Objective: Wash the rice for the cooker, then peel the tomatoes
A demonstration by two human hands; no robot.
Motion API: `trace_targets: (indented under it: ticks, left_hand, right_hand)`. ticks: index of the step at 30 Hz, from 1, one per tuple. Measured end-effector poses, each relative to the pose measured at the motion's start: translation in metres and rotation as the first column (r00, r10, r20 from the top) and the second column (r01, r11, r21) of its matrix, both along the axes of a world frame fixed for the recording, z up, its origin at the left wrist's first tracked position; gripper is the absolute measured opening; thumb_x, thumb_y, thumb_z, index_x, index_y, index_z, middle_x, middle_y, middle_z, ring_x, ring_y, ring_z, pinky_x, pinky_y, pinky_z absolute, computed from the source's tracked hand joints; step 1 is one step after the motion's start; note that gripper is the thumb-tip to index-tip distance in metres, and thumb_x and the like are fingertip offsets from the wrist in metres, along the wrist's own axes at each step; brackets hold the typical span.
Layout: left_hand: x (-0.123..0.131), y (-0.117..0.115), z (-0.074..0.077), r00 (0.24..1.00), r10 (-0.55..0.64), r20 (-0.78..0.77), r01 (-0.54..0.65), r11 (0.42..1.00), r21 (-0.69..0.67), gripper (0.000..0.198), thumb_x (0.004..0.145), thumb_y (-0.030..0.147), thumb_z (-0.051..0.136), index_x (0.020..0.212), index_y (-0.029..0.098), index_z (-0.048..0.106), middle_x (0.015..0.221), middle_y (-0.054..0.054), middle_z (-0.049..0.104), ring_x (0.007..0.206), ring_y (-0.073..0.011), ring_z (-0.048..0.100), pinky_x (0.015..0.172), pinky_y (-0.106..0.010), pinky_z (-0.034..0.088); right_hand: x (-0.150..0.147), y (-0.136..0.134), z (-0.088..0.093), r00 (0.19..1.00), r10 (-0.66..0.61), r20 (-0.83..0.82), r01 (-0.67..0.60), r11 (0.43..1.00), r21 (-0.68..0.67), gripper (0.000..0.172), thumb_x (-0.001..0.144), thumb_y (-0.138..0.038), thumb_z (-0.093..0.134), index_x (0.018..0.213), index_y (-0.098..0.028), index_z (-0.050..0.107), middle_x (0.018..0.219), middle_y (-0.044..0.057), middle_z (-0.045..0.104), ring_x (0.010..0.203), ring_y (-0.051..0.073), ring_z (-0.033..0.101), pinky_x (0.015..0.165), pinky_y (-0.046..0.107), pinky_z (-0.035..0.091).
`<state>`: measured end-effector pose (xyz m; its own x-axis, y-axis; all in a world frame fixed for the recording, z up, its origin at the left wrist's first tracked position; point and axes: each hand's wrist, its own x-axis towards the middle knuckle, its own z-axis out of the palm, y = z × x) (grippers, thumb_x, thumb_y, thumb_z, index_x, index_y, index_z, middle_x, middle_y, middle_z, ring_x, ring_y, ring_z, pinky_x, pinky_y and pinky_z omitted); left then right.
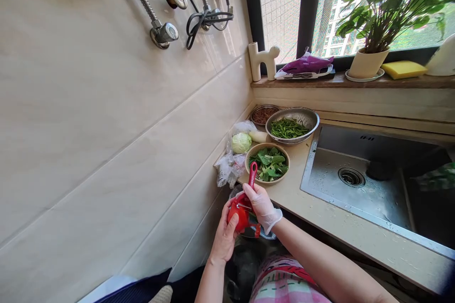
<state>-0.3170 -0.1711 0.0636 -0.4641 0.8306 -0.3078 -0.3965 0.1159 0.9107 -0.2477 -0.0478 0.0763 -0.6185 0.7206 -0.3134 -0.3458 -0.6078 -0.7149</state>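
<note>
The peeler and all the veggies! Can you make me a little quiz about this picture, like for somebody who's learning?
1. True or false: the right hand holds the peeler and the left hand holds the tomato.

2. What is in the metal colander?
A) the cabbage
B) thin green vegetables
C) the tomato

3. Fill in: the yellow sponge lies beside the potted ____.

Key: 1. true; 2. B; 3. plant.

A glossy, rounded red tomato (238,220) sits in the left hand (224,236), a red peeler (252,175) in the right hand (262,206) points handle-outward, blade at the tomato, and apparently a peel strip (257,231) dangles alongside.
</note>
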Motion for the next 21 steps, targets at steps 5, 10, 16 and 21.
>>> trace_targets:
  ticks: [5,10,16,21]
  left_hand:
    - [0.002,0.006,0.0,0.997,0.043,-0.061,-0.037,0.994,0.101,0.054,0.076,0.042,0.069,0.123,0.025,0.05,0.132,-0.01,0.055,0.119,-0.0286,0.054,0.094,-0.039,0.047]
    - [0.001,0.007,-0.003,0.994,0.059,-0.093,-0.049,0.993,0.103,0.056,0.071,0.039,0.073,0.121,0.024,0.053,0.128,-0.01,0.058,0.116,-0.028,0.055,0.099,-0.04,0.043]
    - [-0.001,0.005,-0.009,0.996,0.062,-0.07,-0.051,0.988,0.146,0.061,0.067,0.043,0.073,0.122,0.027,0.052,0.129,-0.007,0.056,0.113,-0.0272,0.055,0.093,-0.037,0.046]
    - [-0.004,0.002,-0.012,0.989,0.055,-0.136,-0.036,0.99,0.139,0.067,0.063,0.047,0.074,0.123,0.026,0.051,0.126,-0.008,0.057,0.11,-0.0279,0.056,0.091,-0.036,0.047]
  right_hand:
    - [0.002,0.0,0.001,0.998,0.051,-0.031,-0.051,0.999,-0.002,0.05,0.057,-0.063,0.073,0.069,-0.017,0.057,0.059,0.002,0.066,0.051,0.015,0.057,0.054,0.027,0.044]
    - [0.001,0.005,-0.001,0.997,0.031,-0.069,-0.038,0.994,-0.103,0.049,0.055,-0.059,0.076,0.069,-0.019,0.052,0.056,0.001,0.066,0.049,0.015,0.058,0.054,0.027,0.044]
    - [-0.004,0.008,-0.007,0.997,0.002,-0.083,-0.018,0.98,-0.198,0.048,0.054,-0.056,0.078,0.068,-0.021,0.049,0.053,0.0,0.065,0.045,0.014,0.057,0.051,0.026,0.043]
    - [-0.009,0.009,-0.01,1.0,-0.006,-0.013,0.003,0.961,-0.275,0.038,0.062,-0.051,0.074,0.063,-0.021,0.049,0.05,-0.001,0.062,0.044,0.014,0.056,0.05,0.027,0.044]
